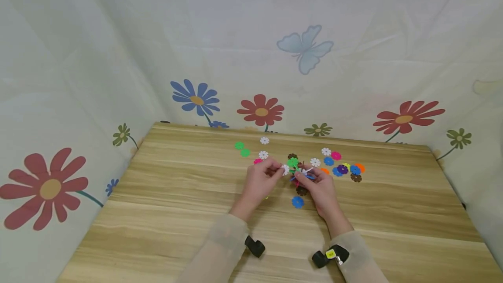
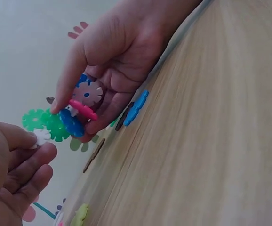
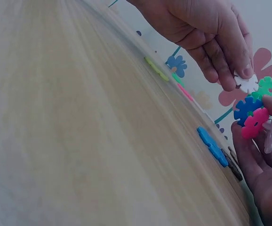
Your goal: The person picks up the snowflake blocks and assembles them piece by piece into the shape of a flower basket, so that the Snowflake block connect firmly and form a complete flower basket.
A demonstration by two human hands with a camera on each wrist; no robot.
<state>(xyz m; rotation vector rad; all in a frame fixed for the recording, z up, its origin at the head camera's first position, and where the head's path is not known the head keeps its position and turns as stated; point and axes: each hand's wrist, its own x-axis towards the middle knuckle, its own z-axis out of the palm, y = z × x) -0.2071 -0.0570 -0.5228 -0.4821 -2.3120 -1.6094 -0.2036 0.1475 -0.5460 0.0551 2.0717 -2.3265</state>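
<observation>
Grip: the left hand point(image 1: 261, 180) pinches a small white plastic disc with a notched, flower-like rim point(image 2: 43, 137) between thumb and fingers. The right hand point(image 1: 320, 187) has thumb and fingers curled round a joined cluster of green, blue, pink and pale notched plastic discs point(image 2: 72, 123). Both pieces are held above the wood-grain tabletop point(image 1: 177, 213), between the two hands. The white disc meets the cluster's green side; whether its notch is seated cannot be told.

Risks, as judged: the white disc offers a very small hold (mostly rim), so a push off the line of the notch could make it twist or slip free. Pressing hard could lever neighbouring discs apart, since the right hand's hold covers only part of the cluster. Squeezing the cluster harder to steady it could likewise skew its joints. A dropped piece would probably land among loose discs, the nearest being a blue plastic notched disc point(image 1: 298, 202) and a dark brown one point(image 1: 301, 190) beneath the right hand.

Edges and room: the back edge of the tabletop lies beyond the hands, with printed fabric point(image 1: 220, 47) behind it. Loose discs crowd the right side, notably a dark purple plastic one point(image 1: 342, 169). The widest bare wood lies left of the left hand; the far right offers room too.
</observation>
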